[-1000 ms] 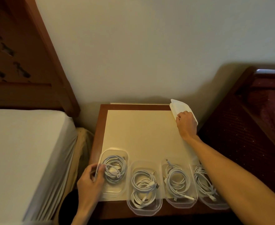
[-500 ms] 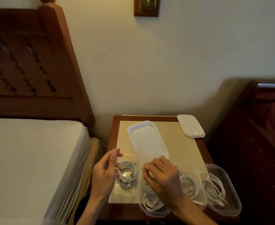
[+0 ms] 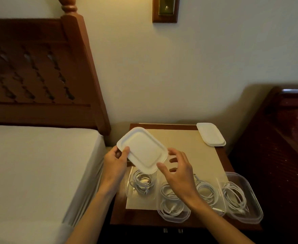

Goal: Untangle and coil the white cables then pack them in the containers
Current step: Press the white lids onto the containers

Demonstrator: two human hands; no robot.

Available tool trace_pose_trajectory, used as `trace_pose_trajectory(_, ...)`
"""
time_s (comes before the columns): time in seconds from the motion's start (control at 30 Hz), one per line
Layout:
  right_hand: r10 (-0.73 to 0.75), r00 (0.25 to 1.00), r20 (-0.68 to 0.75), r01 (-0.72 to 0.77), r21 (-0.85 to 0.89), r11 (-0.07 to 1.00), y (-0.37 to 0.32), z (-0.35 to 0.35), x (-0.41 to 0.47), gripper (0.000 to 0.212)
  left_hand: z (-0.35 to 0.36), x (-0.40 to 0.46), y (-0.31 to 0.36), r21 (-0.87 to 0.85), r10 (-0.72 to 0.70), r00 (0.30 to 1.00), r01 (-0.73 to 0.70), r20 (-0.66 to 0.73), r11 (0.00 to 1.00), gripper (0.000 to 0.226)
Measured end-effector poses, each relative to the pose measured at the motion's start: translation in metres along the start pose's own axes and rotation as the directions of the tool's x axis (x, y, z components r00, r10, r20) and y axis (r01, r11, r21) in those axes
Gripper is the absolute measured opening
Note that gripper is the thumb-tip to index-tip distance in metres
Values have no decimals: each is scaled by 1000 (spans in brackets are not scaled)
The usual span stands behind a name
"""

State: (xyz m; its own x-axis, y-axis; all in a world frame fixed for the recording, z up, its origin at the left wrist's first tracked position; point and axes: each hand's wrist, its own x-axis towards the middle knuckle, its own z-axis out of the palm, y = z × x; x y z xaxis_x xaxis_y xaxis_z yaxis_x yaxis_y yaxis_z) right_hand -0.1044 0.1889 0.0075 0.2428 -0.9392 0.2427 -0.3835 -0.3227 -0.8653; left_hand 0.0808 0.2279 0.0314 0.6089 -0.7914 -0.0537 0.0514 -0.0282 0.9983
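Several clear plastic containers stand in a row along the front of the nightstand (image 3: 220, 161), each with a coiled white cable inside. The leftmost container (image 3: 129, 189) holds one coil (image 3: 142, 182). A white lid (image 3: 143, 150) hovers tilted above that container. My left hand (image 3: 115, 160) pinches the lid's left edge, thumb on top. My right hand (image 3: 177, 170) has its fingers spread at the lid's right corner, the thumb tip touching its near edge. The far-right container (image 3: 250, 191) holds another coil (image 3: 234, 196).
A stack of white lids (image 3: 211, 134) lies at the nightstand's back right corner on a beige mat (image 3: 181, 140). A bed with a white mattress (image 3: 35, 169) is on the left. A dark red seat (image 3: 276, 155) stands on the right. The wall is close behind.
My right hand picked a lid from the back-right stack and brought it forward. My left hand has now taken its left edge, and it sits turned over the leftmost container.
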Motion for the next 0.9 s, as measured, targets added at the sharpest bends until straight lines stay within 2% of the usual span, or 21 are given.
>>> trace_pose_trajectory(0.1,236,967,99,-252,205,946,-5,4,17,42,0,0,-6,7,-70,997,70,35,998,19)
trace_pose_trajectory(0.13,271,954,126,-295,241,925,-4,3,23,40,-2,-1,-9,37,-118,990,116,73,993,16)
trace_pose_trajectory(0.17,267,956,123,-289,223,931,-1,1,29,41,-7,-2,-12,85,-160,980,151,116,985,16)
trace_pose_trajectory(0.23,184,975,128,-191,41,981,7,-3,39,42,-16,-2,-17,179,-197,964,166,176,970,24)
trace_pose_trajectory(0.3,118,966,231,-103,-76,992,12,-1,43,40,-23,-1,-20,251,-184,965,133,189,959,34)
trace_pose_trajectory(0.4,24,925,380,31,-137,990,14,11,46,42,-21,1,-28,461,-116,953,-27,280,887,35)
trace_pose_trajectory(0.47,-20,917,397,77,-129,989,12,22,51,38,-16,1,-38,555,-4,960,-158,280,816,27)
trace_pose_trajectory(0.57,43,958,285,-2,-142,990,14,33,57,37,-11,3,-51,643,155,968,-246,196,725,15)
trace_pose_trajectory(0.63,123,962,243,-48,-295,954,20,37,50,43,-11,4,-61,684,179,976,-216,126,696,11)
trace_pose_trajectory(0.7,197,942,273,-42,-483,874,26,43,31,47,-13,3,-76,698,192,977,-202,93,687,10)
trace_pose_trajectory(0.8,253,912,322,1,-620,785,38,57,2,60,-13,2,-99,724,221,970,-226,104,652,10)
trace_pose_trajectory(0.9,257,910,326,40,-686,727,47,71,-8,63,-14,7,-113,815,267,957,-246,116,525,14)
